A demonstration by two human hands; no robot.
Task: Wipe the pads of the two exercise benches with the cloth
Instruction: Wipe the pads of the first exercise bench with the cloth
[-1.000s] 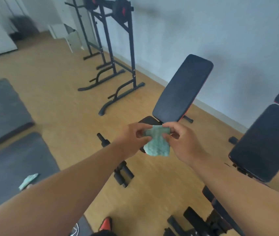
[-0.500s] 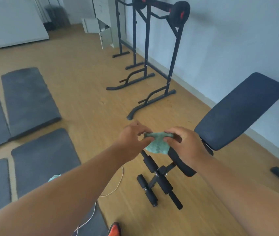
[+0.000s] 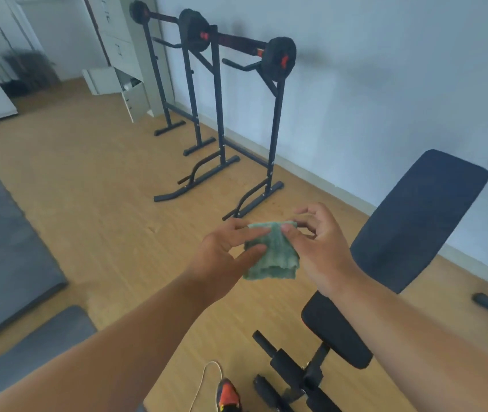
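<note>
Two hands mid-air, left hand [image 3: 222, 251] fingers and right hand [image 3: 317, 251] fingers pinching green cloth [image 3: 272, 254] hanging between them

Small home-style gym room, barbell rack [image 3: 216, 114], incline bench [image 3: 415, 221], grey floor mats [image 3: 4, 251], wooden floor [image 3: 94, 179]

soft even daylight, faint wall shadows, overall blur, wide-angle edge distortion
</note>
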